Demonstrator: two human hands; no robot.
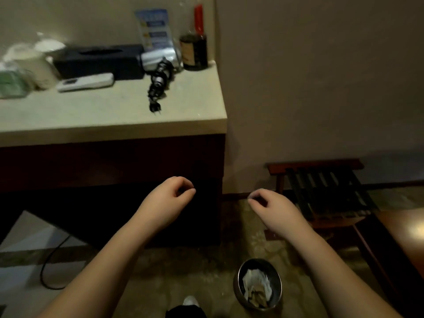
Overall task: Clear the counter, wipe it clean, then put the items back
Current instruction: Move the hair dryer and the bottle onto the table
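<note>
The pale stone counter point(110, 111) fills the upper left. Along its back stand a black tissue box point(101, 60), a white remote point(86, 82), a silver hair dryer point(158, 58) with a coiled black cord point(158, 83), a dark bottle point(194, 52), a blue card point(154, 28) and white wrapped items point(29, 63). My left hand point(171, 196) and my right hand point(273, 204) hang below the counter, in front of the dark cabinet. Both have loosely curled fingers with nothing visible in them.
A round metal bin point(258, 284) with crumpled paper stands on the floor by my right forearm. A slatted wooden luggage rack point(325, 191) sits against the wall on the right. A black cable point(52, 267) loops on the floor at left.
</note>
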